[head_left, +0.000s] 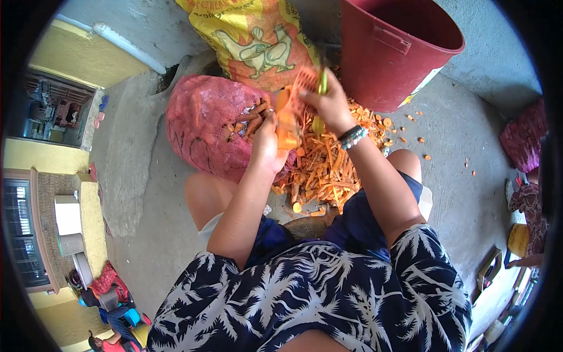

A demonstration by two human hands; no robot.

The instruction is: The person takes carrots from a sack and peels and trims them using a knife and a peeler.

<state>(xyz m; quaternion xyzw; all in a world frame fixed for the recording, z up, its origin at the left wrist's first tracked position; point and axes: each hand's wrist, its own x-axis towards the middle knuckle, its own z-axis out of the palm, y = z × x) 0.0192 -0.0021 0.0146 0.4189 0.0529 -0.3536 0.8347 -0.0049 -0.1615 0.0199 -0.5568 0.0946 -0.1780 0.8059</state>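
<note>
My left hand (268, 146) is closed around a bright orange carrot (287, 134), blurred by motion. Close to it, my right hand (332, 105) grips a green-handled tool (323, 82); its working end is too smeared to identify. An orange-red slotted plastic piece (303, 85) shows between the hands, against the right fingers; I cannot tell whether it is held. Beneath the hands lies a heap of carrot peelings (328, 170) with cut carrot ends. Left of my left hand, a red mesh sack (202, 126) gapes, showing unpeeled carrots (253, 122).
A large red bin (390, 64) stands beyond the heap on the right. Behind the mesh sack is a yellow feed sack (258, 44) printed with birds. Carrot bits dot the concrete floor (451, 129). At the right edge are another purplish-red sack (525, 138) and part of another person (528, 205).
</note>
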